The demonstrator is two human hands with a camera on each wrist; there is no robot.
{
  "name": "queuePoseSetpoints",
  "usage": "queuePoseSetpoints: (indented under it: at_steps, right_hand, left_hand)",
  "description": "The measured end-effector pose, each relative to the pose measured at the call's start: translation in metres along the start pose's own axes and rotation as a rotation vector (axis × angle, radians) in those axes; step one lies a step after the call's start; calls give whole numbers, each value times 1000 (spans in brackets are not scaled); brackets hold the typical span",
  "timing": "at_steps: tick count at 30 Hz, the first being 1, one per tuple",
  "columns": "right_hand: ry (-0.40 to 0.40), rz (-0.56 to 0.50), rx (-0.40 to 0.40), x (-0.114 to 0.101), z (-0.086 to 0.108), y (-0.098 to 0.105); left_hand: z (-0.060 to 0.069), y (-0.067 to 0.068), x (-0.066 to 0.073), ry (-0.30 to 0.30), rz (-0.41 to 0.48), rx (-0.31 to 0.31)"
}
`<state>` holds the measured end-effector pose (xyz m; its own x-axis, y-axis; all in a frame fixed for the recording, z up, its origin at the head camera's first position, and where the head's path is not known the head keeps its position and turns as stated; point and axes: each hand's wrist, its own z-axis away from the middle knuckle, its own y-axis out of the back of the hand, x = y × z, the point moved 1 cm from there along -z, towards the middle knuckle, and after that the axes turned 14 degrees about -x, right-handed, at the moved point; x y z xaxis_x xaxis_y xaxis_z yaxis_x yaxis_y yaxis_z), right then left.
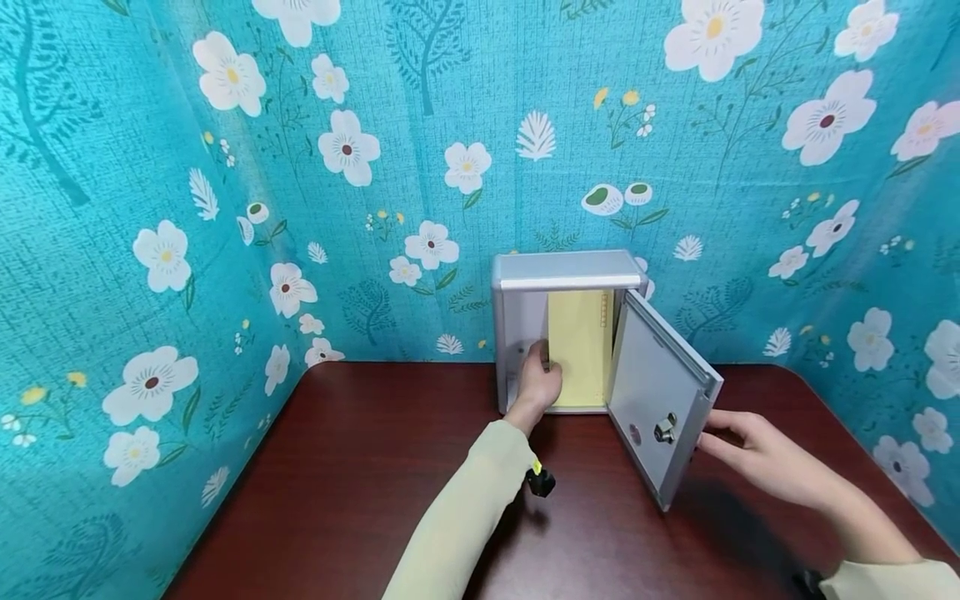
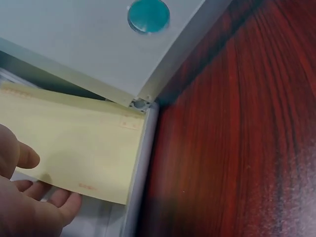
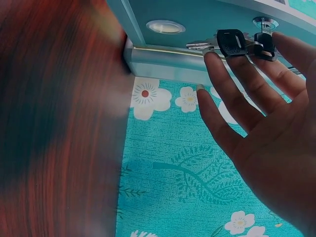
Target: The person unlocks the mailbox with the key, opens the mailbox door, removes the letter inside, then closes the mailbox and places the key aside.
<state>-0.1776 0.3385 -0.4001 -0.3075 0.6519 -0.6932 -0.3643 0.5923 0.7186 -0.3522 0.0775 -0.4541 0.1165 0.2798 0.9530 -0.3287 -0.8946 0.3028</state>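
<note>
Pale-yellow paper envelope (image 1: 581,346) stands inside the silver-grey metal box (image 1: 566,268); left hand (image 1: 540,383) at its eight o'clock edge, fingers' pinch not determinable. Right hand (image 3: 276,136), fingers extended against black-headed keys (image 3: 228,45) at four o'clock, presumably steadies the grey hinged door (image 1: 656,379) for access.

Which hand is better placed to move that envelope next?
Probably the left hand: its fingers are at the edge of the yellow envelope inside the lockbox, while the right hand is at the keys on the door.
</note>
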Motion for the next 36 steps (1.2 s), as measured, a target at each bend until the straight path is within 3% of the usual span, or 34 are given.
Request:
queuePoseSetpoints:
  at_steps: [10,26,36]
  right_hand:
    - [3,13,6,-1,-1,-1]
    - [-5,-9,4,0,-3,-3]
    - [-9,13,14,0,-3,-3]
  left_hand:
    - [-6,1,-8,-35,-35,23]
    - [-4,3,-7,-90,-20,36]
    - [-1,9,-6,-120,-38,87]
